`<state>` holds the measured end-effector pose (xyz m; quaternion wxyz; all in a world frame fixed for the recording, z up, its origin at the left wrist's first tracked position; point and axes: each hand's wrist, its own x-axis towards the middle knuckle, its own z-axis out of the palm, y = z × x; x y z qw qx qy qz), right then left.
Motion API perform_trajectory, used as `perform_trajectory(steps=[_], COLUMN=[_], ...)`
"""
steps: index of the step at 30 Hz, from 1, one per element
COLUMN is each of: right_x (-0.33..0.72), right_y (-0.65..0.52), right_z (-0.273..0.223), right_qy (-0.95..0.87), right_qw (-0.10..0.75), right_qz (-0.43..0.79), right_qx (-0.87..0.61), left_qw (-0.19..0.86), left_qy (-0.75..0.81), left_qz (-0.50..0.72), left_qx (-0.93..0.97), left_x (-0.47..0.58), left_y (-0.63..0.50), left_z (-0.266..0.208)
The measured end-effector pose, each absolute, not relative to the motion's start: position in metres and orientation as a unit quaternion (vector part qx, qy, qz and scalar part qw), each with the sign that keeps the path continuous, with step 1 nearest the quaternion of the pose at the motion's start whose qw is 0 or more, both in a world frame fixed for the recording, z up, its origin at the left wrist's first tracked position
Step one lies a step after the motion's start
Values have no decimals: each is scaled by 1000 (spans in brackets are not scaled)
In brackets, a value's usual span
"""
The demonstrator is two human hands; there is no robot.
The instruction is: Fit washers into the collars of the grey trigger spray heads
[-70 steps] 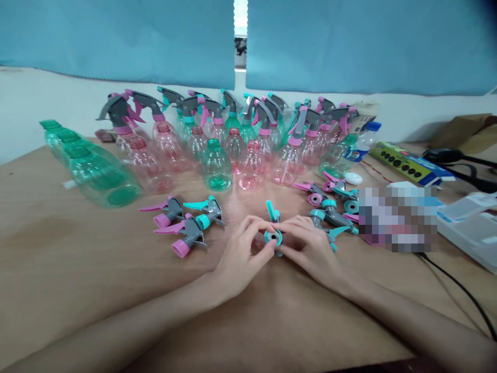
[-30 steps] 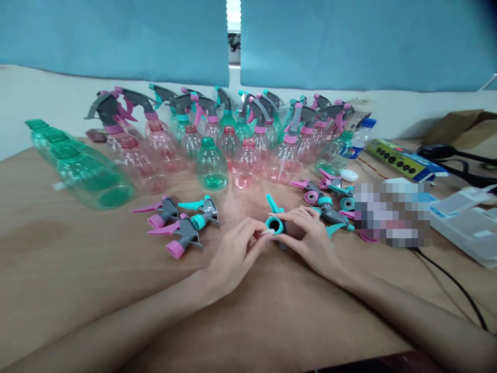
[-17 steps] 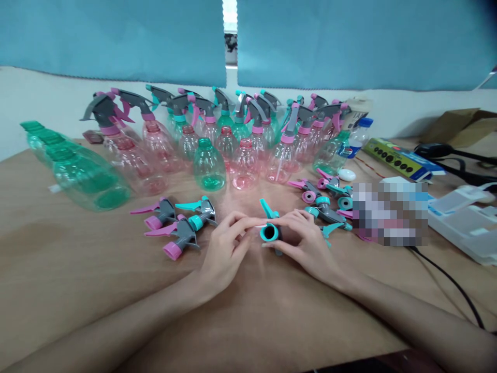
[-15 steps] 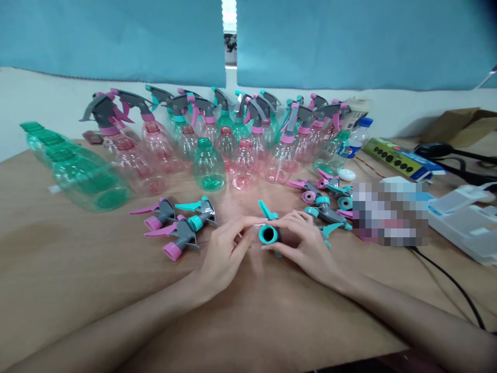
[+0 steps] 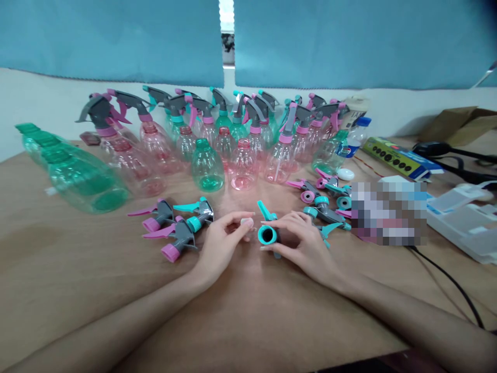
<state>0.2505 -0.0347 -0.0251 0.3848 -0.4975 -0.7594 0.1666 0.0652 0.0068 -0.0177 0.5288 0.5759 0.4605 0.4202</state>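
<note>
Between the thumb and fingers of my right hand (image 5: 297, 235) is a grey trigger spray head with a turquoise collar (image 5: 260, 241). The collar's dark opening faces me and its turquoise trigger points away. My left hand (image 5: 223, 243) is just left of the collar, apart from it. Its thumb and fingers are pinched at a small whitish piece (image 5: 247, 221), mostly covered by the fingertips. Left of that hand lie loose spray heads, a pink-collared one (image 5: 180, 238) and a turquoise-collared one (image 5: 202, 213) among them. More loose spray heads (image 5: 328, 212) lie beyond my right hand.
Pink and green bottles stand across the back, including an open green bottle (image 5: 208, 168) and an open pink bottle (image 5: 244, 168); many others carry spray heads. At right are a Pepsi bottle (image 5: 355, 137), a printed box (image 5: 399, 158), a clear plastic case (image 5: 466, 217) and a black cable (image 5: 446, 277).
My left hand has drawn slightly left, away from the collar and my right fingertips, and the whitish piece shows at its thumb. My right hand still holds the spray head in place.
</note>
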Motion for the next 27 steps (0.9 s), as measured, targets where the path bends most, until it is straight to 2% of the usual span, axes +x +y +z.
perform_trajectory(steps=[11, 20, 27], right_x=[253, 252, 249], right_y=[-33, -34, -37], right_z=[-26, -26, -25], right_qy=[-755, -763, -769], right_qw=[388, 387, 404], right_qz=[163, 172, 192], right_qx=[-503, -489, -456], left_qw=[463, 392, 385], left_qy=[456, 373, 375], left_qz=[412, 450, 430], left_qx=[639, 710, 725], left_x=[64, 65, 68], left_y=[3, -10, -13], left_z=[-17, -19, -20])
